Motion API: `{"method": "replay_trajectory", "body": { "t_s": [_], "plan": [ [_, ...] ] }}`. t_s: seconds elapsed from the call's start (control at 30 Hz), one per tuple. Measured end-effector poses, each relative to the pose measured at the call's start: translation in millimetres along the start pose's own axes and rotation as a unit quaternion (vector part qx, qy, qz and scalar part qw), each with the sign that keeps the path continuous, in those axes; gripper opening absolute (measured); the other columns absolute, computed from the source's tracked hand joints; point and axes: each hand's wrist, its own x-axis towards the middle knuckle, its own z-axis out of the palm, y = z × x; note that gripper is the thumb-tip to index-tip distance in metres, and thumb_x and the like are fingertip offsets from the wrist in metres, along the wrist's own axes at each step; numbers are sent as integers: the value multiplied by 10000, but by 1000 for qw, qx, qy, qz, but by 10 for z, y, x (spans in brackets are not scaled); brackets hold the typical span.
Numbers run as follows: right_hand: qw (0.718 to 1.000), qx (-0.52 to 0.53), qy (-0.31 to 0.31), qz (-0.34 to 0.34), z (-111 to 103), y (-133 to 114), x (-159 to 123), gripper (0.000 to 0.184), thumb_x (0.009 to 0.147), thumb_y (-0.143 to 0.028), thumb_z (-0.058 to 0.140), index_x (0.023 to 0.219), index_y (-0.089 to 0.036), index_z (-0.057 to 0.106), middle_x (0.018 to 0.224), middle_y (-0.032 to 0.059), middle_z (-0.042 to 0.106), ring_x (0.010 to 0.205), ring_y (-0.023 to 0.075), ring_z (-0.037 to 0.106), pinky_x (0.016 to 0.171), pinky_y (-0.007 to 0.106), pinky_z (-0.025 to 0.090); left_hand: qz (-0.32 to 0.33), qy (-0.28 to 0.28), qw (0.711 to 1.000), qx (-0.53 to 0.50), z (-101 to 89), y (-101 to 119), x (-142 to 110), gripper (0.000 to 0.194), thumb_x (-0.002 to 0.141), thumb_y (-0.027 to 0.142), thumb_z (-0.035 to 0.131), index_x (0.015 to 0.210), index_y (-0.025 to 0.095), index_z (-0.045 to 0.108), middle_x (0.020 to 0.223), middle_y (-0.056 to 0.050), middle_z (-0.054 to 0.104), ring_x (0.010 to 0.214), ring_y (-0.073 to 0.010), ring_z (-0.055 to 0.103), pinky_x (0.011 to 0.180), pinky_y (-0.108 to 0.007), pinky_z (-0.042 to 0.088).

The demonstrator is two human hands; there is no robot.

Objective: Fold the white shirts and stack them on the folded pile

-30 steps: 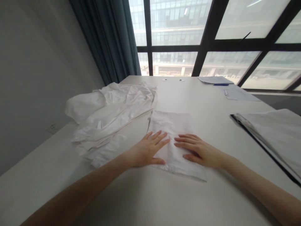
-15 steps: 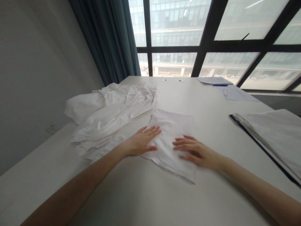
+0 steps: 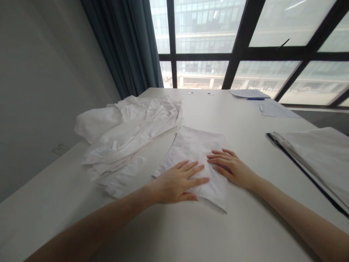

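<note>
A small piece of white cloth (image 3: 200, 140), nearly flat with slight wrinkles, lies on the white table (image 3: 212, 236) in front of me. My left hand (image 3: 180, 182) rests palm down across its near left part, fingers spread. Over the cloth's right side lies my right hand (image 3: 231, 167), its fingers stretched out and a little bent, fingertips touching the fabric. Neither hand grasps anything. To the left is a crumpled heap of white fabric (image 3: 136, 123), apart from the flat piece.
On the right, folded white cloth (image 3: 321, 149) lies over something with a dark edge. Papers (image 3: 278, 108) and a blue pen (image 3: 255, 99) lie at the far right. A window, a dark blue curtain (image 3: 133, 47) and a grey wall border the table.
My left hand has slid toward me and to the right over the cloth. The right hand has shifted slightly away and to the right. The cloth stays in place.
</note>
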Motion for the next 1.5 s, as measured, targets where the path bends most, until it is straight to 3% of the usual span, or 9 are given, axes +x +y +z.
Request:
{"method": "replay_trajectory", "body": {
  "t_s": [0.23, 0.5, 0.67, 0.73, 0.9, 1.03, 1.13, 1.3, 1.5],
  "plan": [
    [997, -71, 32, -29, -34, -65, -11, 242, 962, -280, 482, 1124, -268, 662, 1168, 45, 709, 1101, 205, 645, 1134, 521, 231, -9, -11, 1000, -9, -92, -160, -13, 436, 962, 487, 456, 1381, 368, 485, 1529, -48, 374, 1404, -265, 346, 1159, -474, 181],
    [991, -97, 42, -77, -7, -163, -14, 260, 921, -202, 490, 1089, -249, 683, 1078, 28, 740, 952, 186, 699, 1065, 446, 395, -61, -53, 991, -109, -227, -369, -43, 313, 999, 407, 415, 1243, 413, 611, 1491, 44, 426, 1417, -222, 327, 1144, -432, 212],
    [987, -89, 58, -119, 9, -188, -22, 271, 908, -177, 490, 1101, -233, 672, 1020, 26, 754, 898, 169, 709, 1035, 407, 432, -112, 29, 987, -112, -151, -285, -11, 267, 984, 355, 468, 1014, 287, 725, 1272, 17, 649, 1292, -186, 497, 1144, -400, 234],
    [988, -77, 65, -117, 9, -158, -22, 268, 906, -166, 486, 1096, -224, 666, 981, 24, 758, 863, 162, 708, 1037, 415, 423, -99, 55, 989, -100, -101, -172, 6, 234, 973, 321, 491, 1039, 251, 705, 1248, -5, 661, 1258, -170, 525, 1146, -371, 245],
    [995, -30, 80, -59, 47, -61, -12, 268, 919, -166, 473, 1116, -227, 643, 968, 34, 743, 907, 168, 682, 1033, 440, 409, -27, 11, 996, -79, -62, 78, 23, 421, 963, 383, 487, 1358, 238, 511, 1454, -72, 483, 1373, -227, 398, 1164, -420, 221],
    [997, -25, 71, 11, 94, -22, 6, 298, 942, -198, 449, 1189, -203, 615, 1191, 92, 671, 1127, 208, 598, 1001, 410, 436, -19, -12, 998, -53, -70, 127, 15, 492, 956, 445, 468, 1417, 273, 445, 1518, -79, 389, 1403, -294, 336, 1149, -497, 213],
    [995, -64, 57, 48, 112, 38, 0, 325, 948, -256, 453, 1236, -210, 596, 1310, 100, 608, 1244, 235, 520, 1048, 439, 386, -11, -13, 999, -43, -49, 126, 7, 571, 929, 543, 471, 1440, 295, 413, 1533, -97, 358, 1409, -330, 312, 1137, -529, 216],
    [980, -138, 42, 138, 101, 234, -47, 393, 975, -387, 407, 1317, -242, 534, 1402, 76, 544, 1338, 264, 427, 1099, 540, 262, 17, 11, 999, -28, -12, 148, 2, 560, 897, 573, 509, 1406, 346, 458, 1519, -121, 370, 1386, -376, 337, 1110, -580, 226],
    [967, -168, 32, 189, 36, 387, -65, 425, 980, -447, 367, 1330, -264, 523, 1415, 44, 538, 1318, 272, 453, 1076, 548, 263, 63, 10, 997, -49, -12, 160, 0, 384, 922, 452, 532, 1281, 325, 586, 1518, -141, 367, 1391, -331, 352, 1134, -554, 189]
  ]
}}
